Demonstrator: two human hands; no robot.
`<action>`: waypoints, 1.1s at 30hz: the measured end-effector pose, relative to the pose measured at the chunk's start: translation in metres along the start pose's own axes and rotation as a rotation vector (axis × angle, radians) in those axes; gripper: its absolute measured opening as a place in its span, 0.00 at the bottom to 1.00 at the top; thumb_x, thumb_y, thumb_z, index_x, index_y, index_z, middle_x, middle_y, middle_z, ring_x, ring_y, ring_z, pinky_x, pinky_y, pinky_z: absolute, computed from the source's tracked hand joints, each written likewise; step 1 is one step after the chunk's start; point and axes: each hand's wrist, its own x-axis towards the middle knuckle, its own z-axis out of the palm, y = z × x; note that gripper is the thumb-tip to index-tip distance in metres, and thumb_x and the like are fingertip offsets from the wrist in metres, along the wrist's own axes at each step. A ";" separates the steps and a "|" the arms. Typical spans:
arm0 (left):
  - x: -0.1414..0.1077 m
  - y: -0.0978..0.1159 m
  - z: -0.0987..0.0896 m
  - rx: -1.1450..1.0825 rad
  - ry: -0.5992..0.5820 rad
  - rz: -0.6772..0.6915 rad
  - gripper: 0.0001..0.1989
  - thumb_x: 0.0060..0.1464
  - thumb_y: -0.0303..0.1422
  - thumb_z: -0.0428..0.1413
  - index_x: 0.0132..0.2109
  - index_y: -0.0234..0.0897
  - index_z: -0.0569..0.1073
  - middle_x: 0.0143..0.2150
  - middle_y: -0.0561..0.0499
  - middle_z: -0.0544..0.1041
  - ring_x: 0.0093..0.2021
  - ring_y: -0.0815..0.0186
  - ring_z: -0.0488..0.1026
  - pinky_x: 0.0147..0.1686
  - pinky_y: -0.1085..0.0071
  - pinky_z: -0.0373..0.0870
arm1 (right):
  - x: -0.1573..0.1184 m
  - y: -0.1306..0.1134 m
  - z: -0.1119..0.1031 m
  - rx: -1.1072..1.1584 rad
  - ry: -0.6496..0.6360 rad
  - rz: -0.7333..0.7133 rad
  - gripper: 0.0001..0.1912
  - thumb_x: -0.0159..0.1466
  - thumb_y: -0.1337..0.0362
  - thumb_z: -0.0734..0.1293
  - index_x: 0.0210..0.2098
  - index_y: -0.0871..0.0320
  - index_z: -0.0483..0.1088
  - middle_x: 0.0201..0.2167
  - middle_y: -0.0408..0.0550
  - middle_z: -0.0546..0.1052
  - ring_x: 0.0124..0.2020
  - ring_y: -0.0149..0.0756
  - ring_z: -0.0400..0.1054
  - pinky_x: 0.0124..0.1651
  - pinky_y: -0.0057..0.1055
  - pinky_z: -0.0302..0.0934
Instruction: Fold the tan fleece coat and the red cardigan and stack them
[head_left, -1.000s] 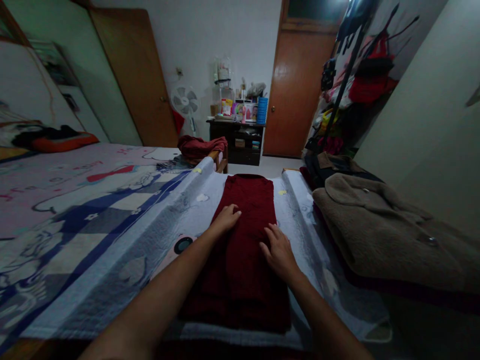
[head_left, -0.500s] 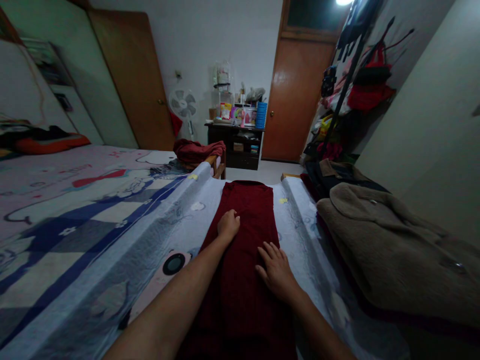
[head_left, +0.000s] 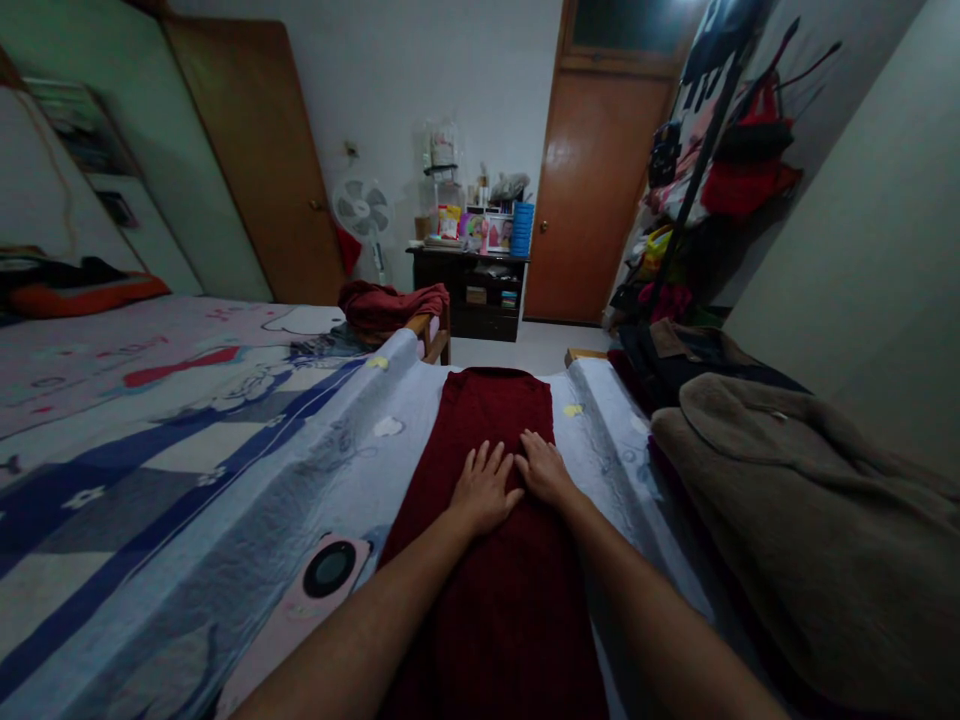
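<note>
A dark red garment (head_left: 499,405) lies lengthwise in front of me on a pale blue patterned sheet (head_left: 405,400), folded into a long narrow shape. Its exact kind I cannot make out. My left hand (head_left: 485,488) rests flat on its middle, fingers spread. Close beside it, my right hand (head_left: 543,466) lies on the garment's right part with fingers stretched out. Neither hand grips the cloth. Under my forearms the nearer part of the garment is partly hidden.
Left of the garment is a pink item with a round dark disc (head_left: 330,570). A folded brown coat (head_left: 795,500) lies on the right, with dark clothing (head_left: 697,350) behind it. A checked, printed bedcover (head_left: 187,430) spreads at left. Reddish cloth (head_left: 390,312) hangs over a wooden bed end.
My left hand has opened from a loosely closed shape and flattened on the garment, slightly nearer me. The right hand has moved forward, close beside the left.
</note>
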 end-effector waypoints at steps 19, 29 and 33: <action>-0.006 -0.001 0.014 0.105 0.056 -0.045 0.37 0.58 0.54 0.45 0.68 0.41 0.54 0.72 0.42 0.44 0.71 0.47 0.36 0.64 0.43 0.37 | 0.121 0.054 0.007 -0.150 -0.076 0.178 0.36 0.68 0.47 0.50 0.68 0.61 0.47 0.71 0.51 0.43 0.70 0.43 0.36 0.67 0.45 0.34; -0.004 -0.002 0.016 0.114 0.064 -0.048 0.36 0.58 0.53 0.44 0.68 0.41 0.53 0.72 0.42 0.46 0.71 0.48 0.38 0.64 0.44 0.38 | 0.120 0.048 0.003 -0.148 -0.126 0.235 0.36 0.68 0.47 0.50 0.69 0.59 0.45 0.71 0.50 0.41 0.70 0.46 0.35 0.66 0.53 0.36; -0.002 -0.002 0.017 0.100 0.060 -0.048 0.34 0.60 0.51 0.43 0.68 0.40 0.55 0.71 0.41 0.47 0.71 0.49 0.39 0.64 0.44 0.38 | 0.088 0.032 0.000 -0.160 -0.127 0.182 0.33 0.69 0.51 0.50 0.69 0.59 0.45 0.71 0.49 0.42 0.71 0.42 0.32 0.67 0.53 0.31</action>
